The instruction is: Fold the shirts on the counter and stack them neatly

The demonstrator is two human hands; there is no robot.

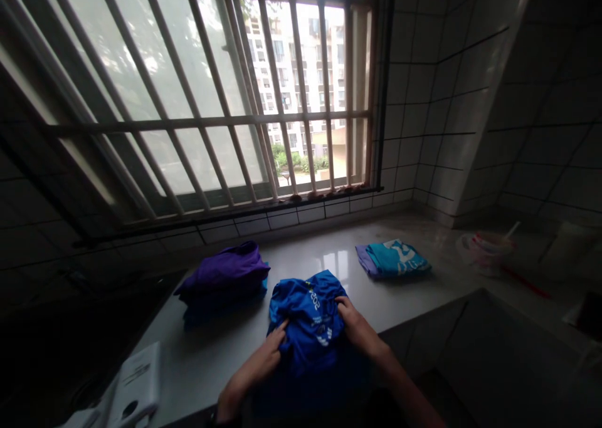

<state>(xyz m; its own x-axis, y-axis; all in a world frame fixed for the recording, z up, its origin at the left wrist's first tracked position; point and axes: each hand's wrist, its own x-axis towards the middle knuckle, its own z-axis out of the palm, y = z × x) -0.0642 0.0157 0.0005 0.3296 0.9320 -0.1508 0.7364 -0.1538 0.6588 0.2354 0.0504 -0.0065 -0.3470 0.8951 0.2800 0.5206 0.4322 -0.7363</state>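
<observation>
Left hand (258, 359) and right hand (359, 329) were closed narrowly on a bunched blue T-shirt (310, 321), its fabric gathered under the fingers on either side. The shirt, marked with white print, lay at the near edge of a white stone table (226, 359). Just to its left, a folded purple garment (224, 271) was stacked on blue cloth (223, 309). Farther right, a folded teal shirt (395, 259) was laid over lilac cloth (364, 259). A clear plastic container (484, 249) was placed at the far right, and a white plastic box (134, 384) was seen at the near left. Beyond the table, a barred window (211, 124) was set into the tiled wall.
</observation>
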